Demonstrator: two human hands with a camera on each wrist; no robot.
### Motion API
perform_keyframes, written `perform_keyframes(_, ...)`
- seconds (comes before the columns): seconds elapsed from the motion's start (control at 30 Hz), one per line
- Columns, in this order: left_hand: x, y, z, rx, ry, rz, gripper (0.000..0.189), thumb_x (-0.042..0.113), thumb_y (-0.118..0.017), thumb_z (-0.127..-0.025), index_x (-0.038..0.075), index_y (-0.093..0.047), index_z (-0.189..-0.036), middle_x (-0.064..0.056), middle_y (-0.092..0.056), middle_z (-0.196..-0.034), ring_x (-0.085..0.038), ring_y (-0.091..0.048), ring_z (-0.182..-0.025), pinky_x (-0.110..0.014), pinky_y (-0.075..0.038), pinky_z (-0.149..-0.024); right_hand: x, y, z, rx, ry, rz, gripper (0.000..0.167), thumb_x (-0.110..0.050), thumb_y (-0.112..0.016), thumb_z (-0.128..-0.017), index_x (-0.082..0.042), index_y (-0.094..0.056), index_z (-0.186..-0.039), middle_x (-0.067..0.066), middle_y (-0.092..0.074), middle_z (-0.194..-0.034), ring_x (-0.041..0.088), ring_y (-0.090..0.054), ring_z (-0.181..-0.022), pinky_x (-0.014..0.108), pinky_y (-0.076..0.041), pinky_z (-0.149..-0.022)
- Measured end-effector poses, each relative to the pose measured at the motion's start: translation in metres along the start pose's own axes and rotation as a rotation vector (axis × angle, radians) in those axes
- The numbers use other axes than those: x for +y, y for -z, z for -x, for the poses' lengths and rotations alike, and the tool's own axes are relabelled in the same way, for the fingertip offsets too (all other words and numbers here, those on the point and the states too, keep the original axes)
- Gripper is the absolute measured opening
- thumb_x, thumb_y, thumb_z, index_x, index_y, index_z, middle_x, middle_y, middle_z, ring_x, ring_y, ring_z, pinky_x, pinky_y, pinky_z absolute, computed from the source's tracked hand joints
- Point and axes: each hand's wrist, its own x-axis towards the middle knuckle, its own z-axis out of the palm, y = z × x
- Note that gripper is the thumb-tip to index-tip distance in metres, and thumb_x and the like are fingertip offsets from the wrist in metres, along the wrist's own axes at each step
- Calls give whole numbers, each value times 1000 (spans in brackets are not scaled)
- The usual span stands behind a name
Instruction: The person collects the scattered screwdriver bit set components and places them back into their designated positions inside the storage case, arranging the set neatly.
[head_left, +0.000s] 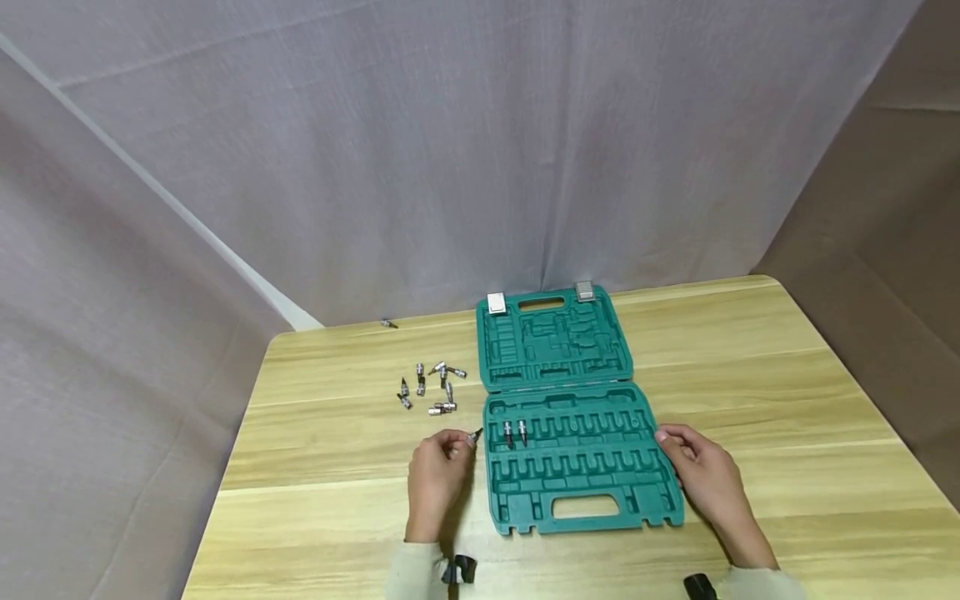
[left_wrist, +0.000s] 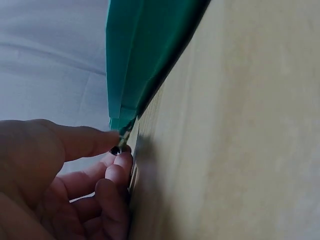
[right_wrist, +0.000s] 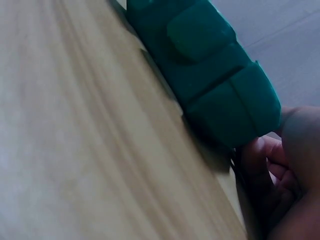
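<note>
My left hand (head_left: 437, 472) pinches a bit socket (head_left: 476, 435) between thumb and fingertips, right by the left edge of the green tool case (head_left: 585, 481). In the left wrist view the round end of the bit socket (left_wrist: 116, 150) shows under the thumb. The case lies unfolded, and two bit sockets (head_left: 507, 433) sit side by side at the left of its upper slot row. At the case's right edge, my right hand (head_left: 705, 475) grips the rim, its fingers curled at the side wall (right_wrist: 235, 110) in the right wrist view.
Several loose bit sockets (head_left: 442, 379) lie scattered left of the case, and a single bit socket (head_left: 388, 323) lies near the table's back edge. The case lid (head_left: 555, 340) with two latches leans toward the grey curtain (head_left: 420, 167). The wooden table (head_left: 322, 467) extends on both sides.
</note>
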Motion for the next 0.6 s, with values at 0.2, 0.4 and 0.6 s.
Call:
perform_keyframes(0.2, 1, -1, 1, 37, -6, 21, 10, 12, -73, -95, 11, -80, -88, 4, -68, -73, -11, -55, -63, -33, -46, -60, 0, 1, -1, 8, 9, -2, 52, -45, -55, -110, -2, -68, -135, 6, -71, -93, 10, -62, -63, 27, -50, -63)
perform_keyframes(0.4, -2, 0, 1, 50, 24, 149, 7, 8, -72, -96, 9, -79, -94, 3, -70, -76, -9, -57, -66, -26, -46, -60, 0, 0, 0, 12, 4, -10, 52, -46, -55, -110, -2, -67, -135, 7, -72, -97, 10, -63, -65, 27, -52, -62)
perform_keyframes(0.6, -2, 1, 1, 39, -23, 328, 15, -3, -68, -96, 2, -75, -108, -9, -72, -87, -10, -56, -69, -22, -44, -58, 0, -1, 0, 9, -6, -11, 53, -47, -55, -110, -2, -67, -136, 6, -71, -94, 10, -63, -64, 27, -51, -63)
